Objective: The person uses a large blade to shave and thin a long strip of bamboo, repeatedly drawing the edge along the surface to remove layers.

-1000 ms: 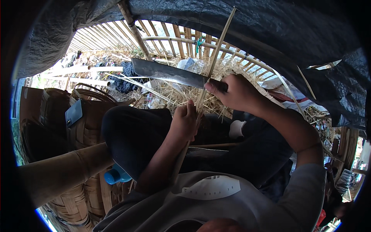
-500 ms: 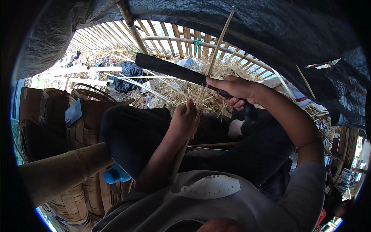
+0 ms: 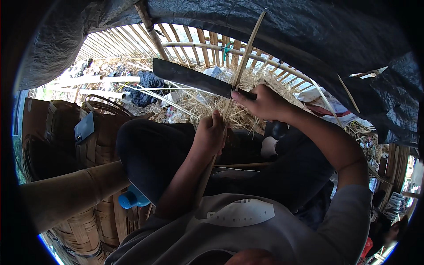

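Note:
My left hand is closed around a long, narrow bamboo strip, which slants from my lap up and away to the right. My right hand grips the handle of a broad, dark-bladed machete, its thumb resting near the strip. The blade points left and crosses the strip just beyond my left hand. Exactly how its edge meets the strip is hard to make out. The strip's lower part runs along my left forearm toward my shirt.
A thick bamboo pole juts in from the left, beside woven baskets with a phone on top. A blue bottle lies below the pole. Ahead are straw shavings, a slatted bamboo fence and dark sheeting overhead.
My right hand and the machete have shifted slightly left, and the wrist has turned, so less of the handle shows. The strip's top has tipped a little left; my left hand stays put.

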`<state>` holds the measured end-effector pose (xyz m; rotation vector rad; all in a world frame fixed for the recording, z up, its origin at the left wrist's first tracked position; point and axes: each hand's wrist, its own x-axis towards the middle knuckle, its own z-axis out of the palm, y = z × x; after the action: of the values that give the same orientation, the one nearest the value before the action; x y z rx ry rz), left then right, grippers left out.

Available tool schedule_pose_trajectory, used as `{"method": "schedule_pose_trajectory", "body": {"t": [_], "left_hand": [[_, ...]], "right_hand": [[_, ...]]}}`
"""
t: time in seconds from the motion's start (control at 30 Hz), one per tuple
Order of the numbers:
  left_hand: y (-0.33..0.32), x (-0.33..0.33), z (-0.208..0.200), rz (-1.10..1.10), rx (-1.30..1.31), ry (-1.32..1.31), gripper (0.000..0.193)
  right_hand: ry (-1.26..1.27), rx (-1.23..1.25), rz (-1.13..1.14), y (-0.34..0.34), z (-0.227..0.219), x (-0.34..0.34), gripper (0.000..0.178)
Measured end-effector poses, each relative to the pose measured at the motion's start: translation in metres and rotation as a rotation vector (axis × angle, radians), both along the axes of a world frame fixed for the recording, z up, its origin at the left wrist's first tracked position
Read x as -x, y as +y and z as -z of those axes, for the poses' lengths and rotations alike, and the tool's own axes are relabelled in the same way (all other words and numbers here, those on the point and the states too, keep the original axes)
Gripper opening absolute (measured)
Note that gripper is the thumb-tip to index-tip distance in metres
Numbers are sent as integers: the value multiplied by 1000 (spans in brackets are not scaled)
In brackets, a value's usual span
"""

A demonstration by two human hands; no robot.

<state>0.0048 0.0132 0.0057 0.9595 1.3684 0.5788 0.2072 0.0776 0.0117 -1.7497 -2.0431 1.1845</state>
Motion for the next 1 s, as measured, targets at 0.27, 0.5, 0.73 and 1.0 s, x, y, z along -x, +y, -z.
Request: {"method": "schedule_pose_trajectory", "body": {"t": [0.27, 0.5, 0.73, 1.0], "left_hand": [[-1, -2, -7, -55, 6, -14, 58], [0, -1, -10, -9, 20, -11, 57], [2, 2, -6, -14, 13, -57, 59], [-1, -2, -11, -46, -35, -66, 57]], "right_hand": [[405, 776, 106, 5, -22, -1, 67], [385, 782, -11, 4, -29, 5, 63], [254, 459, -41, 4, -30, 7, 62], [30, 122, -37, 6, -28, -2, 59]]}}
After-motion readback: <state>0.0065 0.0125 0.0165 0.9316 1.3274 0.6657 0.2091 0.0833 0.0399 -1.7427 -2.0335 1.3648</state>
